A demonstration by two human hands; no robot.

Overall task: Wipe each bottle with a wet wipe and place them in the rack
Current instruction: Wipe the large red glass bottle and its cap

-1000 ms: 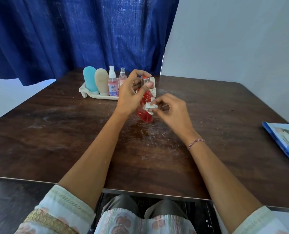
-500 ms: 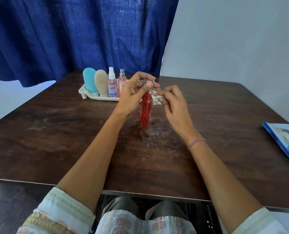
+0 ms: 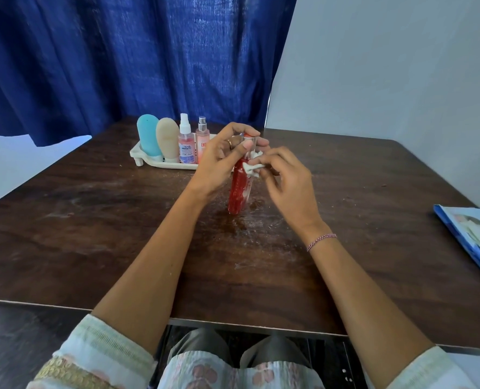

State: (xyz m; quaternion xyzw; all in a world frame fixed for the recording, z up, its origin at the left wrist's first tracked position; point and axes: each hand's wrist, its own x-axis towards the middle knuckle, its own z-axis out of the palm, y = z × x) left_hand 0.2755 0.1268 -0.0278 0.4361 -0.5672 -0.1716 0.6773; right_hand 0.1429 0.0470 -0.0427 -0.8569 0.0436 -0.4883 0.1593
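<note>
- The dark wooden bench (image 3: 121, 248) carries a blue packet (image 3: 474, 242) at its right edge.
- The right hand (image 3: 289, 183) has its fingers pinching a white wet wipe (image 3: 251, 167) against the red bottle (image 3: 238, 192), just below the cap.
- The left hand (image 3: 219, 158) has its fingers curled round that bottle's top; the bottle stands near upright mid-bench.
- The rack (image 3: 154, 163), farther back, holds four other bottles (image 3: 187, 141).

Near-upright red bottle (image 3: 237, 192), base on tabletop (image 3: 121, 234); crumpled white wet wipe (image 3: 250, 167) against its upper body. White rack (image 3: 160, 163) behind holds, upright: blue bottle (image 3: 148, 137), beige bottle (image 3: 167, 138), white-capped pink spray (image 3: 186, 146), silver-capped pink spray (image 3: 202, 144).
</note>
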